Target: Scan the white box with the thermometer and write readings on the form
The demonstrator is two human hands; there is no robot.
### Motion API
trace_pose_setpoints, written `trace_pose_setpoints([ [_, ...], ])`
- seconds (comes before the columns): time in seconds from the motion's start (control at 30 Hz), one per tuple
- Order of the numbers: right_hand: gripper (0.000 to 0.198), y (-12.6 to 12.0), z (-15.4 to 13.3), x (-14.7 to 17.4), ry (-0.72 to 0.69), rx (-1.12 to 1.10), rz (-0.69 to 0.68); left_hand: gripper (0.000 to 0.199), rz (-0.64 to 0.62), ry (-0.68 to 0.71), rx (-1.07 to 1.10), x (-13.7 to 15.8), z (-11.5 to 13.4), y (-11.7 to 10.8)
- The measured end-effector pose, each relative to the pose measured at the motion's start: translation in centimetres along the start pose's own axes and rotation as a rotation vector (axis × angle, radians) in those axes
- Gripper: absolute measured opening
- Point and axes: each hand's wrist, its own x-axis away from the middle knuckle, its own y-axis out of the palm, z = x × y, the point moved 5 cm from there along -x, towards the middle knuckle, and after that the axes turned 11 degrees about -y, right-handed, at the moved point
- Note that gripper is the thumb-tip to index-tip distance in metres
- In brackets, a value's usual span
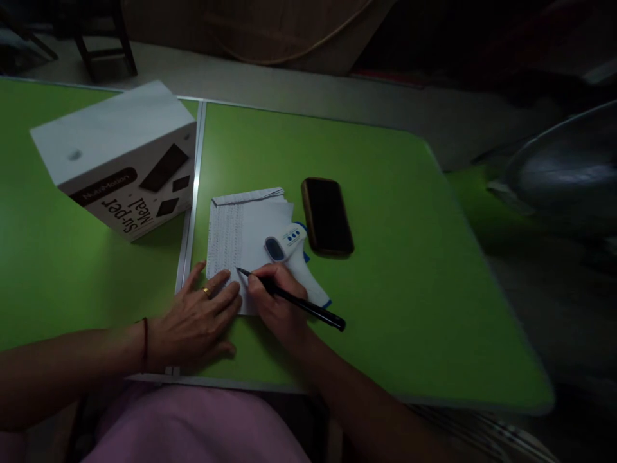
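Note:
My right hand [279,302] grips a black pen [308,307], its tip at the writing on a white notepad [258,222]. Rows of small handwriting fill the left part of the page. My left hand [200,318] lies with fingers spread, fingertips resting on the lower left of the notepad; it wears a gold ring and a dark red wrist cord. A white and blue infrared thermometer [286,243] lies across the right side of the notepad, just beyond my right hand, which hides part of it.
A dark smartphone [328,215] lies right of the notepad. A white and brown box [116,141] stands at the left, beside the metal seam [196,167] of the green table [409,289]. A dark chair [103,38] stands behind the table.

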Motion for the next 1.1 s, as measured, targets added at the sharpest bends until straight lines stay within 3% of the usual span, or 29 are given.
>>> trace_pose_setpoints([
  [0.2,0.010,0.04,-0.19,0.03,-0.072,-0.015,-0.006,0.070,-0.009,-0.011,-0.011,-0.08,-0.02,-0.10],
  [1.1,0.011,-0.39,-0.05,-0.26,-0.034,-0.030,0.052,0.065,0.023,0.002,-0.018,-0.02,-0.16,-0.11],
])
